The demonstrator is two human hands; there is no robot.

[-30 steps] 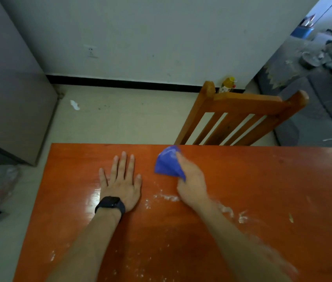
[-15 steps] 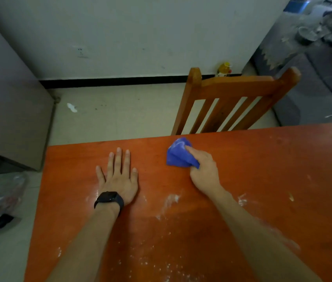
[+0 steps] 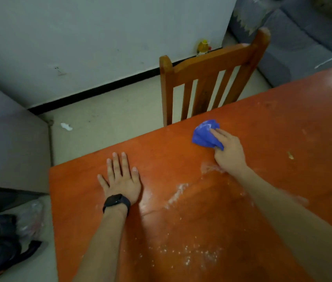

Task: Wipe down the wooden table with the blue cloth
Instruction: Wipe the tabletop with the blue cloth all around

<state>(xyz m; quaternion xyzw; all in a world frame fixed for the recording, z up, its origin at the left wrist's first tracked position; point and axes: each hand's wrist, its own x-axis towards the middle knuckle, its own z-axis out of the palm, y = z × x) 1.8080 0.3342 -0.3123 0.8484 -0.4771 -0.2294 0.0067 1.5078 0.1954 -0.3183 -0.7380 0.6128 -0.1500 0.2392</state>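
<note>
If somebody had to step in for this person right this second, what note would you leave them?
The left hand lies flat, palm down, on the wooden table, with a black watch on its wrist.
The right hand grips the bunched blue cloth against the tabletop near the far edge, by the wooden chair.
Done: the patch around the cloth looks mostly clean.
Left: white powder streaked between the arms and speckled nearer the person; a yellowish scrap right of the cloth.
</note>
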